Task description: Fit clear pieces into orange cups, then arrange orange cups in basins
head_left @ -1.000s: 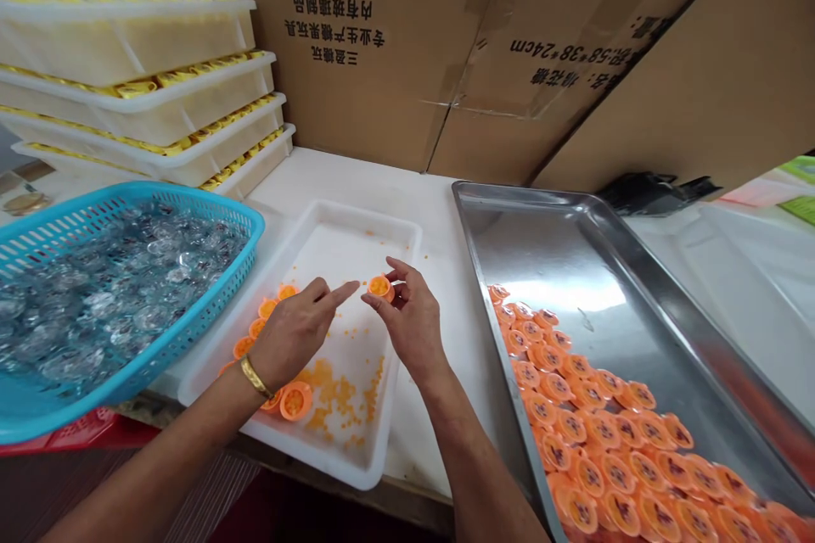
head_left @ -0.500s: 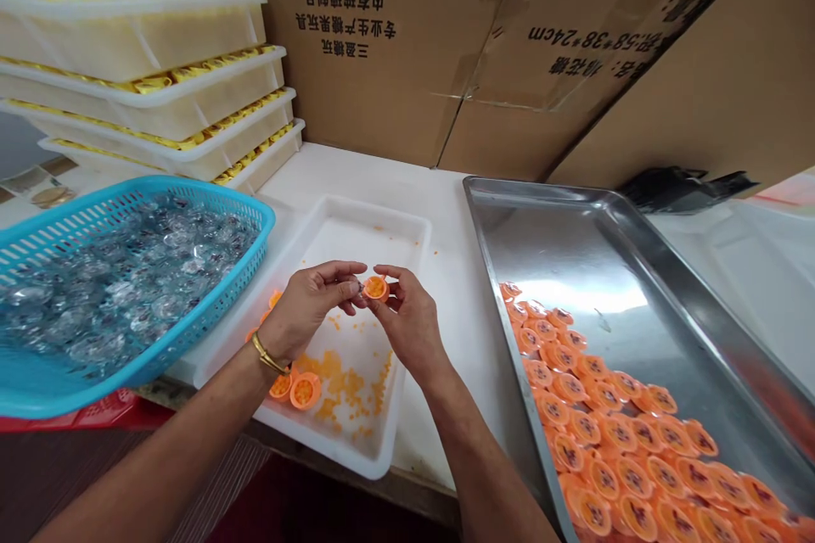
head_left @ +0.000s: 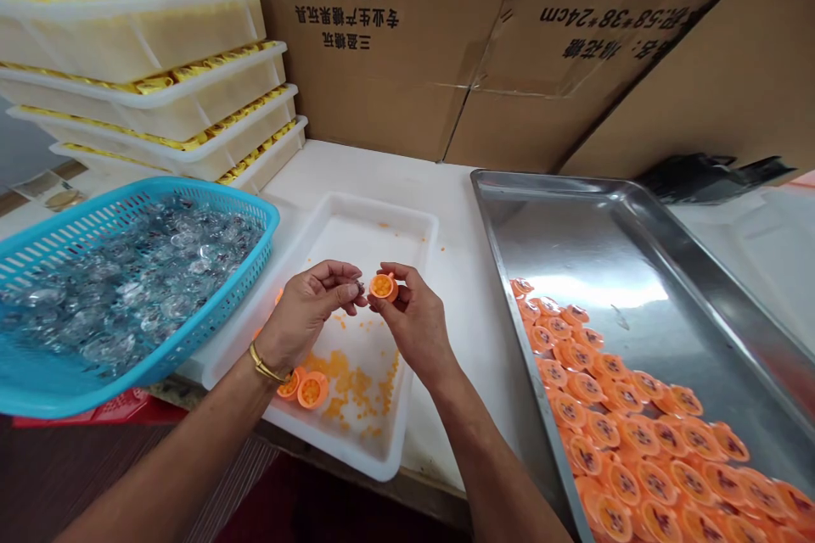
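My right hand [head_left: 413, 310] grips a small orange cup [head_left: 383, 287] by its sides, with orange pellets showing in its round opening. Pinched between the thumb and fingers of my left hand [head_left: 318, 297] is a small clear plastic piece [head_left: 361, 287], mostly hidden by the fingertips. A narrow gap separates it from the cup. Both hands are above a white plastic tray [head_left: 417, 225], where loose orange pellets [head_left: 350, 382] are scattered. More filled orange cups [head_left: 311, 390] lie in that tray near my left wrist, some partly covered by my forearm.
At left, a blue basket [head_left: 272, 229] holds many clear plastic pieces. Behind it rise stacked white trays [head_left: 191, 106] of yellow items. To the right, a metal tray [head_left: 541, 229] carries rows of orange cups with clear printed covers. Cardboard boxes [head_left: 382, 102] line the back.
My hands have drawn slightly apart, so the clear piece is now away from the cup's rim. The cup faces me more fully. The whole view has shifted a little.
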